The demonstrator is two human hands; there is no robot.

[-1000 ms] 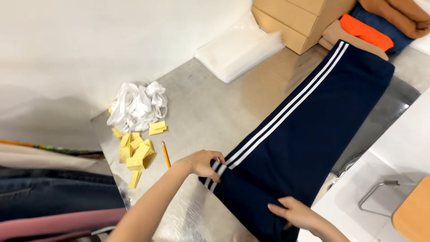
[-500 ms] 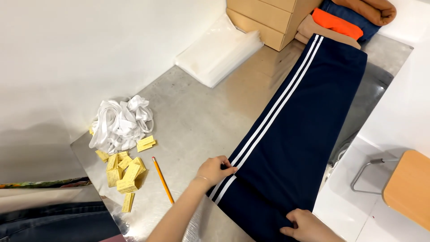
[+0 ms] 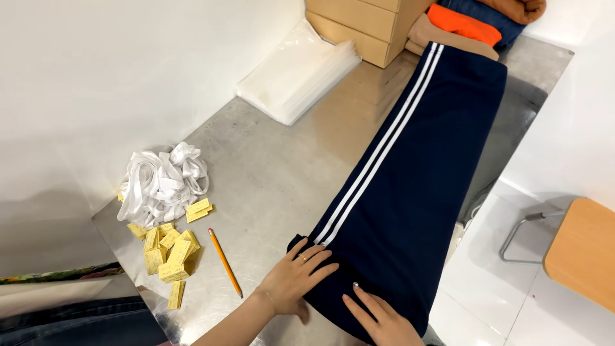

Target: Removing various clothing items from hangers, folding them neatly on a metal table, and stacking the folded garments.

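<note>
Hands [image 3: 296, 277] [image 3: 379, 317] flat on smooth navy striped trousers [image 3: 410, 186], steel table [image 3: 275, 166]

Navy trousers [image 3: 416, 192], two white side stripes; yellow tags [image 3: 168, 247]; white ribbons [image 3: 160, 182]; orange-yellow pencil [image 3: 225, 262].

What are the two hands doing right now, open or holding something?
Left hand: open, palm flat on the navy striped trousers.
Right hand: open, fingers flat on the trousers, holding nothing.

white wall [image 3: 128, 77], steel table [image 3: 275, 173], wooden stool [image 3: 580, 250]
</note>
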